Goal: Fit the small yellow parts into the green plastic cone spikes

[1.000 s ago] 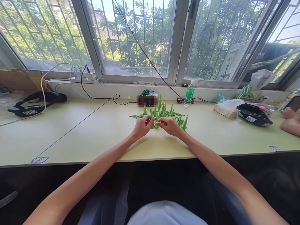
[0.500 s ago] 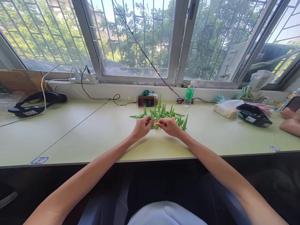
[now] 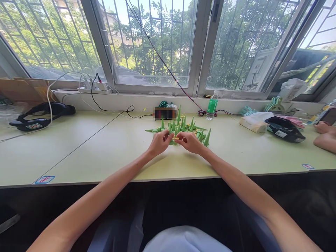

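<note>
- The desk (image 3: 86, 154) spreads under and around both grips, its near edge toward the wearer; the forearms reach over that edge, which probably helps steady the fine work.
- The cluster of green spiked parts (image 3: 179, 114) lies just beyond and to either side of the grips, probably gathered there for short reaches. Most spikes point up; one at the far left and one at the far right lie nearly flat, pointing outward.
- The bottle (image 3: 212, 106) stands upright beyond the right grip, well apart from it.
- The right hand (image 3: 191, 141) keeps a narrow grip, thumb and fingertips pinching a small yellow piece.
- The left hand (image 3: 159, 142) has its fingers curled close, apparently holding a green piece (image 3: 170, 128) steady; the fingers hide much of the contact.
- That green piece sits at the left grip, its spike's long axis near vertical, tip upward.
- The yellow piece (image 3: 176, 138) is between the two grips, long axis roughly level, running crosswise, its free end toward the left hand.
</note>
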A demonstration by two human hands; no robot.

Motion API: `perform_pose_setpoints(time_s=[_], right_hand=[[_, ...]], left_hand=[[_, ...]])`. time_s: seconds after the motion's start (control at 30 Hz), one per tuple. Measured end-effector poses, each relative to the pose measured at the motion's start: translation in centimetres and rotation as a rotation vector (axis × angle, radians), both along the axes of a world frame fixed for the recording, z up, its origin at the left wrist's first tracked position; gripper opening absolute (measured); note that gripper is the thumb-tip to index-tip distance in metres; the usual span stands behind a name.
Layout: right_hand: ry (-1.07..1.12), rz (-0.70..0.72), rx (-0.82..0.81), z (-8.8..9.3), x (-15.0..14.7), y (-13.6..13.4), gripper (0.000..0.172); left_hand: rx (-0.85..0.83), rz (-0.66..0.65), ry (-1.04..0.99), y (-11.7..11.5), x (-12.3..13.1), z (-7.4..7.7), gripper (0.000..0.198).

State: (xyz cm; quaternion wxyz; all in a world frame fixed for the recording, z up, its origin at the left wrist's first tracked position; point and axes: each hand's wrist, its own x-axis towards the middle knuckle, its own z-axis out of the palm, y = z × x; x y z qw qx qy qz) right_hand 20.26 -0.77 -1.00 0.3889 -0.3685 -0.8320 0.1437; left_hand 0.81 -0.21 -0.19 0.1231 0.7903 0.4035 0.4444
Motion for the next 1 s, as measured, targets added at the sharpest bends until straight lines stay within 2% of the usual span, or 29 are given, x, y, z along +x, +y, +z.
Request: perform_pose_setpoints(time_s=[0.2,0.73,0.9,1.0], right_hand=[[-0.036,-0.013,-0.006,-0.10,0.01,0.16,0.037],[-0.054,-0.010,-0.005,-0.11,0.00,-0.02,0.029],[-0.072,0.002,-0.007,-0.14,0.03,0.00,0.038],[-0.065,0.002,-0.025,-0.10,0.04,-0.07,0.034]], left_hand=[[0.006,-0.010,0.010,-0.11,-0.02,0.03,0.038],[0.024,0.002,0.009,0.13,-0.05,-0.14,0.038],[0.023,-0.003,0.014,0.11,-0.04,-0.17,0.038],[0.018,-0.003,0.010,0.10,-0.02,-0.13,0.038]])
